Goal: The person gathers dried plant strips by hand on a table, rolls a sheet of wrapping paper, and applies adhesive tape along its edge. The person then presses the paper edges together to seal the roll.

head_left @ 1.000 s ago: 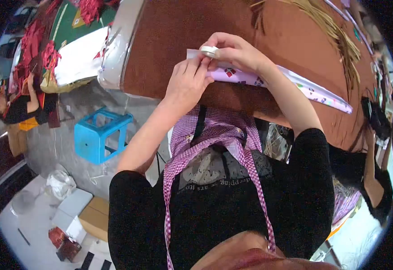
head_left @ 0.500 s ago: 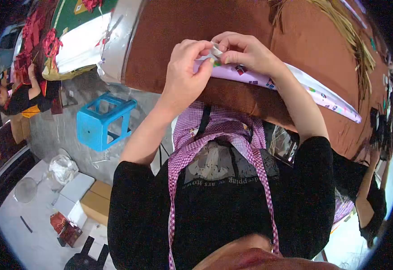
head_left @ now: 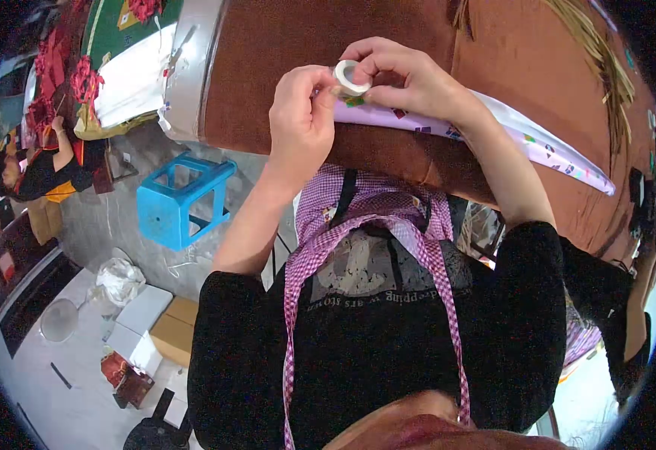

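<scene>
A small white roll of tape is held up between my two hands, its round hole facing me. My right hand grips the roll from the right, with fingertips at the hole. Thumb and forefinger of my left hand pinch at the roll's left edge; whether a loose tape end is between them I cannot tell. Just below the hands, a long rolled sheet of lilac printed wrapping paper lies along the table's near edge, tapering to the right. My right forearm crosses over it.
A brown-covered table is in front of me, with dried straw-like stalks at its far right. A blue stool stands on the floor at left, cardboard boxes below it. Other people are at the far left and right.
The tape roll has turned so its ring face and hole now show, where earlier the fingers mostly covered it. Both hands shifted slightly in view; the wrapping paper stays at the table edge.
</scene>
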`<state>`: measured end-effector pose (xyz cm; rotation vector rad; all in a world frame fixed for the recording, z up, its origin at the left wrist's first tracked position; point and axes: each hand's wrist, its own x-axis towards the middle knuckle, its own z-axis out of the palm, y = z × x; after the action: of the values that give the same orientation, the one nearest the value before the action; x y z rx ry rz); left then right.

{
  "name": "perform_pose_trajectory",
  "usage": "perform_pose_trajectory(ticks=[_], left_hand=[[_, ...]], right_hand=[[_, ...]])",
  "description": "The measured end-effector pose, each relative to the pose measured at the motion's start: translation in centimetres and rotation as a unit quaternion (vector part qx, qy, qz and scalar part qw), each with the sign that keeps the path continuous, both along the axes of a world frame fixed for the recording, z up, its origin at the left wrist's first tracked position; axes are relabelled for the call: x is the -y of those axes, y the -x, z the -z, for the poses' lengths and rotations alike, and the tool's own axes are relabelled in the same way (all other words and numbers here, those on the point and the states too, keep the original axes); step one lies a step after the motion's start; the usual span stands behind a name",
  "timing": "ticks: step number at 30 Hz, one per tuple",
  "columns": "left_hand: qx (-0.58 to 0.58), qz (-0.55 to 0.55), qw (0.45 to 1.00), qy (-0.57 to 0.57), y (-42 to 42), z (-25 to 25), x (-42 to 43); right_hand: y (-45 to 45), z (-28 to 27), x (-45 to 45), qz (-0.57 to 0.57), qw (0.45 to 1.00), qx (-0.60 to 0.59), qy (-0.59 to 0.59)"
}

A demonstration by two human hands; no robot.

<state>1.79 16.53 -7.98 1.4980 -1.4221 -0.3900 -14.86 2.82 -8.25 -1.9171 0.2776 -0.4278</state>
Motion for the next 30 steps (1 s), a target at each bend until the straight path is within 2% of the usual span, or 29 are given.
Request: perform_pose_trajectory(ticks=[2,4,9,14,19,20,22,24,27,30], left_hand=[[0.019,0.001,1.000,0.005,0.0,0.1,0.0],[-0.038,-0.013,0.999,-0.029,0.5,0.0,-0.3],[-0.020,-0.012,0.999,-0.036,0.9,0.1,-0.6],[0.020,-0.018,0.998,-0.060,0.7,0.6,-0.5],[-0.038,-0.030,0.997,-0.059,0.5,0.9,0.1],[-0.038,-0.031,0.997,-0.061,0.5,0.8,0.2],[0.064,-0.046,0.994,-0.078,0.7,0.3,0.5],[0.065,-0.055,0.992,-0.091,0.8,0.0,0.8],[0.063,-0.070,0.989,-0.112,0.7,0.0,1.2],[0.073,-0.083,0.987,-0.114,0.6,0.2,1.6]], right_hand=[[0.1,0.0,0.0,0.008,1.000,0.016,0.016],[0.2,0.1,0.0,0.015,0.999,0.032,0.031],[0.2,0.1,-0.2,0.018,0.993,0.109,0.046],[0.6,-0.4,-0.5,0.011,0.995,0.099,0.012],[0.6,0.1,-0.4,0.011,0.995,0.101,0.006],[0.7,0.0,-0.5,0.024,0.996,0.084,0.020],[0.7,-0.3,-0.6,0.037,0.997,0.067,0.034],[0.7,-0.5,-0.6,0.074,0.979,0.063,0.180],[1.0,-0.4,-0.4,0.094,0.965,0.028,0.244],[0.8,-0.4,-0.4,0.117,0.952,0.049,0.278]])
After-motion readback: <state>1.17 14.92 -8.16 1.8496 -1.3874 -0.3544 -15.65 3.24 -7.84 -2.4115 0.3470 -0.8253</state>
